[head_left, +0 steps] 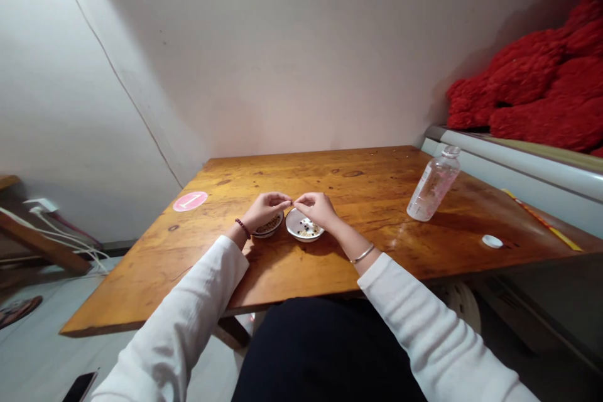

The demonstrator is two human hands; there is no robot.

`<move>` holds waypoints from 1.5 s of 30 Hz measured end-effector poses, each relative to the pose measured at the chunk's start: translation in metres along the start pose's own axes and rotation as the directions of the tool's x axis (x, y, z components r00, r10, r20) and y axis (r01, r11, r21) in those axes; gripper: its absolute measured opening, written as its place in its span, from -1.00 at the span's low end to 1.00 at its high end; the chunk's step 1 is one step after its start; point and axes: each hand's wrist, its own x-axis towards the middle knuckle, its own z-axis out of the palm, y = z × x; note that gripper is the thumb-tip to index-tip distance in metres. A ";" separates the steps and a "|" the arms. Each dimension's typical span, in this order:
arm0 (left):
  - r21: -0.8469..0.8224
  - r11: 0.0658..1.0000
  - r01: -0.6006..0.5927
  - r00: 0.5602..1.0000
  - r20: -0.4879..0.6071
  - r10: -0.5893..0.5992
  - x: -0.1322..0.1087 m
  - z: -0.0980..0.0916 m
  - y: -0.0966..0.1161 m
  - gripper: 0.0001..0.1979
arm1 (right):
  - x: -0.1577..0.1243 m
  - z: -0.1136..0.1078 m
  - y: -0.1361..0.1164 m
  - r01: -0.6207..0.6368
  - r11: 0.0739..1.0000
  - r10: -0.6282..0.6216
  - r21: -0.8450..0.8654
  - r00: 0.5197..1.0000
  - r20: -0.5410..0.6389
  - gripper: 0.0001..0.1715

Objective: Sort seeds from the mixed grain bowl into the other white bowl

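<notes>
My left hand (267, 210) is above the left bowl (269, 235), thumb and fingertips pinched together. My right hand (319, 208) is pinched the same way over the right bowl (294, 220), and the fingertips of both hands meet between the two bowls. Whatever lies in the pinch is too small to make out. Many small tan pieces, like beans or beads, fill the left bowl, which my left hand partly covers. White inside with a dark rim, the right bowl holds several small dark and yellowish pieces at its bottom.
On the wooden table (377, 182), a clear plastic bottle (432, 185) stands uncapped at right, near a white cap (492, 241) and a yellow-orange strip (541, 220). A pink round sticker (190, 201) marks the left side. Red plush (532, 81) is piled at far right.
</notes>
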 end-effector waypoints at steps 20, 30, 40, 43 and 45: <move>0.086 0.996 -0.008 0.999 0.033 0.005 0.000 -0.002 -0.002 -0.43 | -0.002 -0.001 -0.002 0.013 1.000 -0.013 0.000 1.000 0.017 -0.83; 0.107 0.993 -0.050 0.997 0.057 0.044 0.000 -0.004 -0.002 -0.42 | 0.001 0.003 0.010 -0.015 0.994 0.010 0.104 0.999 0.048 -0.66; 0.124 0.992 -0.025 1.000 -0.007 0.026 -0.001 -0.002 0.003 -0.38 | 0.001 0.003 0.011 0.021 0.994 -0.025 0.107 0.999 0.041 -0.67; 0.165 0.986 -0.034 0.998 -0.042 0.042 -0.001 -0.002 0.005 -0.39 | 0.001 0.004 0.011 0.031 0.995 -0.035 0.099 0.999 0.040 -0.72; 0.169 0.985 -0.046 0.997 -0.055 0.056 -0.001 -0.002 0.005 -0.40 | 0.002 0.005 0.011 0.018 0.996 -0.021 0.093 0.999 0.037 -0.77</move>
